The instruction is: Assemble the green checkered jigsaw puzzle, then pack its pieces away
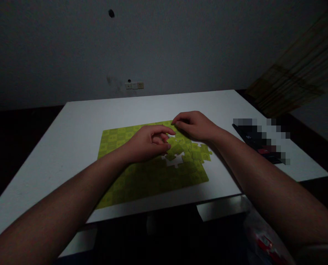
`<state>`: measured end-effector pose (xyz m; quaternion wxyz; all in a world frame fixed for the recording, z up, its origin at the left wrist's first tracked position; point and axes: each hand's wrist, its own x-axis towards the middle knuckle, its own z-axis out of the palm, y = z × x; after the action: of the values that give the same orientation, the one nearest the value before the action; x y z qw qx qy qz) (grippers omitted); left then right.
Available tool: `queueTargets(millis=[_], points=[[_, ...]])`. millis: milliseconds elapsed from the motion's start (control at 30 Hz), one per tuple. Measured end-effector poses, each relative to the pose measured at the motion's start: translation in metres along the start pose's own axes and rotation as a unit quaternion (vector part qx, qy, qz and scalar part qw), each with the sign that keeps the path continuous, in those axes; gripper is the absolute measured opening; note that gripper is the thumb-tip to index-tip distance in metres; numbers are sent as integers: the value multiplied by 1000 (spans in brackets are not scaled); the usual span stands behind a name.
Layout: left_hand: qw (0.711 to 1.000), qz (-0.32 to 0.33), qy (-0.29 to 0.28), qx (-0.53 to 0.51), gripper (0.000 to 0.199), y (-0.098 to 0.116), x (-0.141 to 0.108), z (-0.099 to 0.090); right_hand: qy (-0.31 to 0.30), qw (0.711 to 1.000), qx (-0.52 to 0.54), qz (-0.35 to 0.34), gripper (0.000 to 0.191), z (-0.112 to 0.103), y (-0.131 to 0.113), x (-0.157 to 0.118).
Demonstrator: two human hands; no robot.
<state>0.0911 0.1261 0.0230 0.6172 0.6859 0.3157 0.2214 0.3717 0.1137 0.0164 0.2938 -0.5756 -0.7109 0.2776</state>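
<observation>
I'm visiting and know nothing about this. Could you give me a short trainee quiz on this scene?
1. Is the left hand or the right hand nearer the gap in the green jigsaw puzzle?
2. True or false: the puzzle lies on a white table.
3. What is fixed to the wall behind the table?

Key: 1. The left hand. 2. True. 3. Electrical sockets.

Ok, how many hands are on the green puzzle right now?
2: the left hand rests on the far middle of the green puzzle; the right hand sits at its far edge. No others show.
</observation>
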Motion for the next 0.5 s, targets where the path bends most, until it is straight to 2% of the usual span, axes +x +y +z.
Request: queueTargets(millis=[167,367,500], points=[[1000,10,-3,24,44,2,-1,-4,-10,1000,-1,3,23,-2,-4,-1],[999,32,35,10,46,1,2,-5,-12,1000,3,2,24,-3,-4,-3],[999,25,13,20,32,3,0,-4,-9,1000,3,1,27,-3,-4,-3]])
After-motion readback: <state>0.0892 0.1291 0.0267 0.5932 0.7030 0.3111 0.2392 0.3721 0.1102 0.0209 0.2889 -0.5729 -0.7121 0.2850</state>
